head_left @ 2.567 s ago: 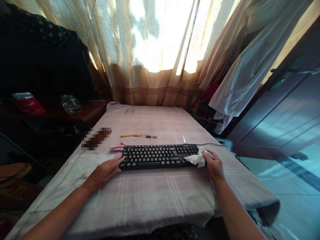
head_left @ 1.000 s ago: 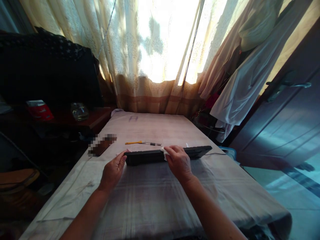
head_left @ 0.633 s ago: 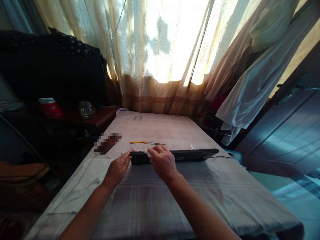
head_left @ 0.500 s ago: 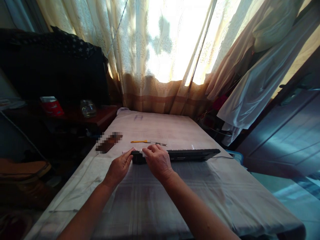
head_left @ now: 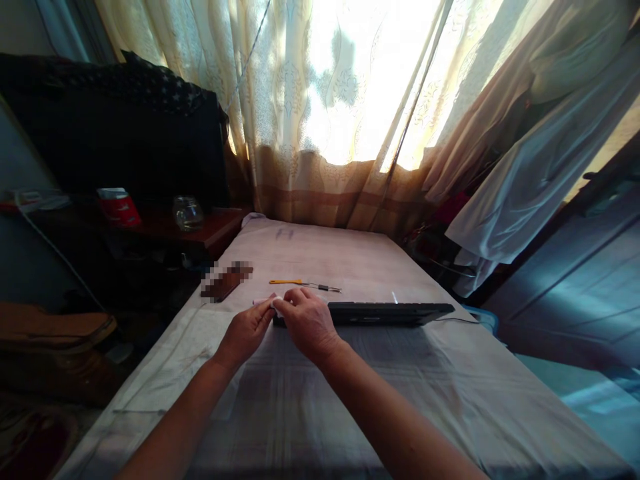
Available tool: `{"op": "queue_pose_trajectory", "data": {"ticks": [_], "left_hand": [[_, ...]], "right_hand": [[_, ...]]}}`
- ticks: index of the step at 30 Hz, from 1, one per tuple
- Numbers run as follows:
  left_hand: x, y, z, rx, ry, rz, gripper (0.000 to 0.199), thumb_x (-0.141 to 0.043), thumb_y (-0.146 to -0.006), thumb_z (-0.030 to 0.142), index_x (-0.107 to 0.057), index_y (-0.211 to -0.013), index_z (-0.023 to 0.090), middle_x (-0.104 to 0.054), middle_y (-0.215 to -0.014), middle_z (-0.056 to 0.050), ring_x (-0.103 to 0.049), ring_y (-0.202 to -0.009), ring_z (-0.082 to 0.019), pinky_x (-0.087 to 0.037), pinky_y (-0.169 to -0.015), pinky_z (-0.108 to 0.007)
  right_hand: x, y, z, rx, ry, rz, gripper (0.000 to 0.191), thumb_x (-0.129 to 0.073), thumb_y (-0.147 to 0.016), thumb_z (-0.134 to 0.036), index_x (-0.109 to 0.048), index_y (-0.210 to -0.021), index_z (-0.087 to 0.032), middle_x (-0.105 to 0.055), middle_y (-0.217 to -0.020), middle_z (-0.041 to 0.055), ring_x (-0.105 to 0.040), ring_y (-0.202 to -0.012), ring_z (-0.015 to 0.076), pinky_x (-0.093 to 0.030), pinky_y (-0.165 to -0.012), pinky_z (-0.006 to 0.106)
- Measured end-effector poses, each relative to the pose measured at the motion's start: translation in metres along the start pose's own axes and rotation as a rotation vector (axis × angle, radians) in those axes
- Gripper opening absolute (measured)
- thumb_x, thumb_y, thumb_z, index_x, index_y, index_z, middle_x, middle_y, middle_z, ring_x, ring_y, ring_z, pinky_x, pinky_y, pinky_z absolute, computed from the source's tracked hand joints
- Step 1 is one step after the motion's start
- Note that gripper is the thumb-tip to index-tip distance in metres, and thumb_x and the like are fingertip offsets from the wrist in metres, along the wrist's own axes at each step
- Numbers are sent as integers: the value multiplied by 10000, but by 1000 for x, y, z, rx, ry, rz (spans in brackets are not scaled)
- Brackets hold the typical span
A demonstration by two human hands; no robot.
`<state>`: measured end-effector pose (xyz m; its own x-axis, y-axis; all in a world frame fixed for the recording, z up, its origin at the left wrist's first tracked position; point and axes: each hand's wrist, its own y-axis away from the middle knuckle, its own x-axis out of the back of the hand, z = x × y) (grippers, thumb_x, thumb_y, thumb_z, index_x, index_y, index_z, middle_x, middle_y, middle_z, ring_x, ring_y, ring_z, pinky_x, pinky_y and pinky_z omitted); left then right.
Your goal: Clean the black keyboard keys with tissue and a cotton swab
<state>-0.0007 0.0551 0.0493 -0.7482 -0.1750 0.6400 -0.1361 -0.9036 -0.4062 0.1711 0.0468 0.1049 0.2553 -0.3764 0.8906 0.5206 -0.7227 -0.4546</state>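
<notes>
A black keyboard stands tilted up on its long edge on the cloth-covered table, its cable running off to the right. At its left end, my left hand is closed around the corner. My right hand pinches a white tissue against the upper edge at that same end, close to my left fingertips. Something pinkish shows just behind the left fingers; its kind cannot be made out. Beyond the hands lies a slim tool with a yellow handle and a thin metal end.
A blurred-out brown object lies at the table's left edge. On the dark red cabinet stand a glass jar and a red packet, before a large dark screen. Clothes hang at the right, near a door.
My right hand has moved left along the keyboard's upper edge with the tissue, up against my left hand. The whole view has shifted slightly.
</notes>
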Motion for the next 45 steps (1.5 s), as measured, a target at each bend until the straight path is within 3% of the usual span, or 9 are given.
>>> {"op": "queue_pose_trajectory", "data": {"ticks": [6, 12, 14, 17, 19, 22, 28, 32, 45], "left_hand": [[0, -1, -3, -13, 15, -1, 485, -411, -924, 555, -687, -1183, 251, -749, -1193, -41, -761, -885, -210, -614, -786, -320], [2, -2, -4, -46, -22, 4, 504, -397, -935, 556, -665, -1218, 235, -776, -1110, -41, -757, -930, -226, -610, -807, -325], [2, -1, -3, -125, -100, 48, 486, -385, -962, 508, -615, -1298, 243, -761, -1159, -41, -739, -1004, -219, -595, -863, -331], [-2, -1, 3, -354, -268, 145, 454, -409, -985, 425, -565, -1366, 232, -682, -1317, -87, -673, -1160, -228, -540, -984, -377], [-9, -3, 13, -490, -398, 180, 410, -442, -985, 367, -593, -1343, 234, -647, -1364, -110, -624, -1235, -262, -484, -1049, -454], [-23, -11, 35, -581, -538, 170, 358, -470, -979, 296, -637, -1293, 255, -670, -1333, -100, -592, -1269, -300, -400, -1095, -554], [-48, -32, 66, -589, -553, 54, 301, -503, -970, 271, -669, -1210, 198, -753, -1167, -109, -682, -1122, -290, -368, -1104, -589], [-52, -35, 63, -596, -522, 41, 286, -461, -991, 296, -693, -1119, 188, -779, -1062, -110, -728, -1006, -261, -381, -1106, -578], [-55, -36, 49, -641, -498, 77, 422, -373, -1011, 414, -712, -1123, 188, -776, -1073, -125, -725, -1016, -278, -494, -1013, -511]], "right_hand": [[3, 16, 22, 62, 62, 47, 182, -567, -976, -252, -717, -1077, -275, -689, -970, 46, -568, -857, 186, -427, -678, 270], [6, 63, 77, -60, 108, 227, 245, -622, -919, -144, -730, -1083, -290, -696, -968, 32, -585, -870, 159, -442, -711, 225], [8, 78, 93, -91, 115, 268, 288, -624, -898, -105, -730, -1098, -284, -696, -954, 34, -587, -858, 158, -453, -727, 222], [9, 90, 108, -107, 115, 301, 332, -626, -869, -67, -732, -1109, -271, -695, -946, 40, -588, -850, 166, -467, -738, 228], [9, 91, 111, -115, 118, 319, 335, -626, -859, -56, -739, -1093, -268, -695, -940, 41, -588, -844, 168, -469, -734, 231], [8, 88, 109, -131, 125, 340, 322, -627, -856, -56, -749, -1063, -271, -695, -927, 40, -589, -835, 169, -463, -707, 226], [10, 94, 115, -110, 118, 345, 313, -622, -865, -66, -743, -1072, -267, -695, -927, 42, -588, -830, 171, -471, -718, 235], [14, 110, 132, -135, 118, 369, 333, -594, -872, -55, -740, -1085, -266, -691, -920, 41, -589, -836, 170, -477, -734, 236], [30, 174, 210, -336, 162, 387, 375, -504, -886, -54, -751, -1100, -238, -688, -958, 68, -601, -905, 192, -505, -813, 284]]}}
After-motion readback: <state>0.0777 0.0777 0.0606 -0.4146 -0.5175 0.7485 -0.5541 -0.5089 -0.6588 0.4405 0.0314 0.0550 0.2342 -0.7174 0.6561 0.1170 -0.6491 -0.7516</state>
